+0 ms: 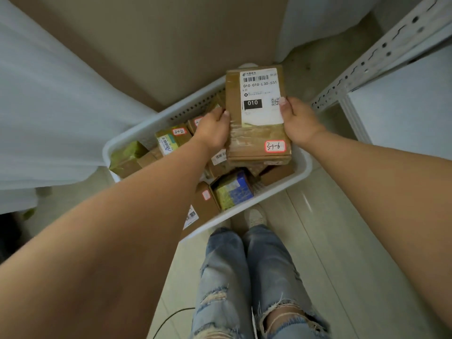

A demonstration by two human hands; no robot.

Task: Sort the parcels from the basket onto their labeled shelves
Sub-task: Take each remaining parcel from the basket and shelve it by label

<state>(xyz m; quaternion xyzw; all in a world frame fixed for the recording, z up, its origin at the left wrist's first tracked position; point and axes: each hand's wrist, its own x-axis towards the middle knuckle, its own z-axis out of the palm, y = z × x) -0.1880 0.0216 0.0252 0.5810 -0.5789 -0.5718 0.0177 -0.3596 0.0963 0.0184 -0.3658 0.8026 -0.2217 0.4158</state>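
A flat brown cardboard parcel (254, 135) is held above the white basket (291, 181). It bears a white shipping label reading 010 and a red-edged sticker marked 3-1-6. My left hand (213, 129) grips its left edge and my right hand (297, 122) grips its right edge, thumbs on top. Several other parcels lie in the basket below, among them one stickered 3-1-2 (172, 139) and a blue and green box (233, 190).
A white metal shelf upright (381, 52) with a white shelf board (406, 104) stands at the right. A large brown cardboard sheet (151, 40) leans behind the basket, with white fabric (46, 113) at the left. My legs in torn jeans stand on the tiled floor below.
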